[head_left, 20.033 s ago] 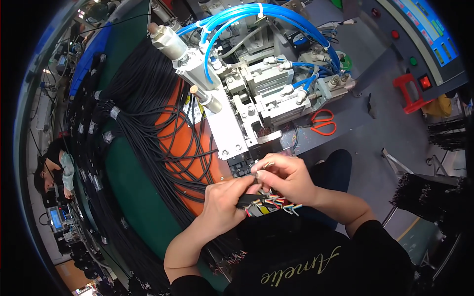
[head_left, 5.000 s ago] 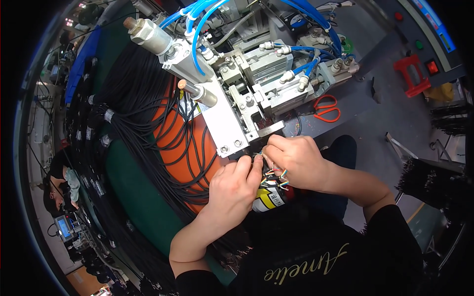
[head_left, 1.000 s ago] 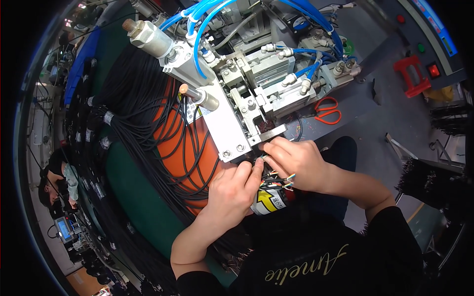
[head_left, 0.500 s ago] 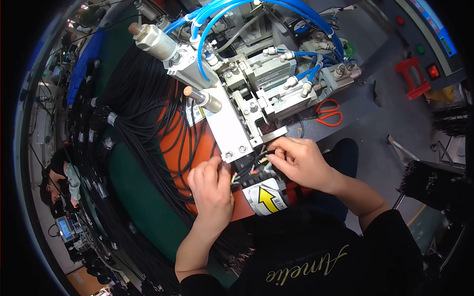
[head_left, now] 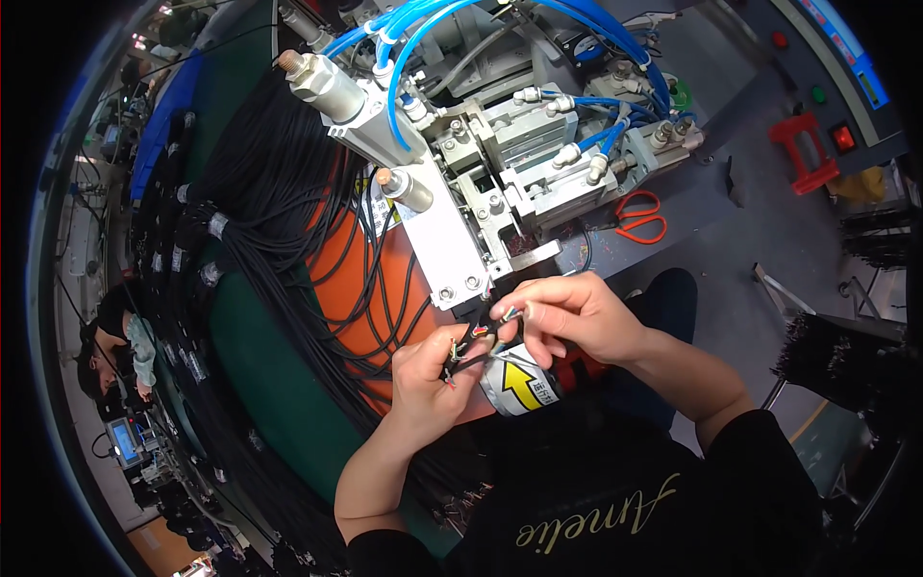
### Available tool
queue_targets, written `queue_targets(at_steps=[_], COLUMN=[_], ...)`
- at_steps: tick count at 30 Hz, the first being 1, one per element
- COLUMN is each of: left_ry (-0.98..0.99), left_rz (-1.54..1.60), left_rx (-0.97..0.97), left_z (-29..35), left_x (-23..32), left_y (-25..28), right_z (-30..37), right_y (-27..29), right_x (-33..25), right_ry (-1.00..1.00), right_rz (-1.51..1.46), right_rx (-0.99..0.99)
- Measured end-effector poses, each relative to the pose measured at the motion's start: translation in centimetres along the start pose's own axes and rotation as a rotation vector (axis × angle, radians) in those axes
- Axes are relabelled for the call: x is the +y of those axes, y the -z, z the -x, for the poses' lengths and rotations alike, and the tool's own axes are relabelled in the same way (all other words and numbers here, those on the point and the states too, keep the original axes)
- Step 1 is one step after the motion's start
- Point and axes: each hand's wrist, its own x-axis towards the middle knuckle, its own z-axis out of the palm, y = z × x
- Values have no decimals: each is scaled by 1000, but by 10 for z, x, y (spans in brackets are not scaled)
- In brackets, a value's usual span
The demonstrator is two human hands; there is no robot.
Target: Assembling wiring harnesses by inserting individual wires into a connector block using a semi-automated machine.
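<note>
Black cables with short coloured wire ends are between my hands, just before the front of a metal pneumatic machine [head_left: 553,144]. My left hand [head_left: 428,377] is closed round several black cables [head_left: 471,343], and red, white and greenish wire tips poke out near its thumb. With thumb and forefinger, my right hand [head_left: 582,315] pinches a cable end that shows coloured wires [head_left: 510,314]; its other fingers curl below. Close beneath the hands lies a rounded part with a white label and yellow arrow [head_left: 522,383]. The machine's white plate [head_left: 444,252] stands right above the fingers.
A large bundle of black cables [head_left: 260,183] spreads over an orange mat [head_left: 336,288] and green surface [head_left: 231,341] at left. Red-handled scissors [head_left: 641,217] lie right of the machine. Blue air hoses [head_left: 596,19] arch overhead. At far right is a control panel [head_left: 836,96].
My left hand has moved slightly right and turned, lifting cable ends into view. My right hand has shifted a little down and left with its cable end, away from the machine's front.
</note>
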Motion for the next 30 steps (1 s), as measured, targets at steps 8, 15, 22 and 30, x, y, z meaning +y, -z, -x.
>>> queue_targets(at_steps=[8,15,22,30], left_ry=[62,-250,-239,-112], left_rz=[272,-316,-283,-114], left_rx=[-131,-2,44,-17], left_z=[-8,-12,-12,-16], left_x=[5,17,11,12], left_y=[0,-11,-15,-10], right_z=[-8,0,1,-4], right_y=[10,-4,0,18], right_x=[17,26,33,22], right_ry=[226,448,683,112], right_rz=[70,583,822,-29], right_rx=[-172,178,202,-76])
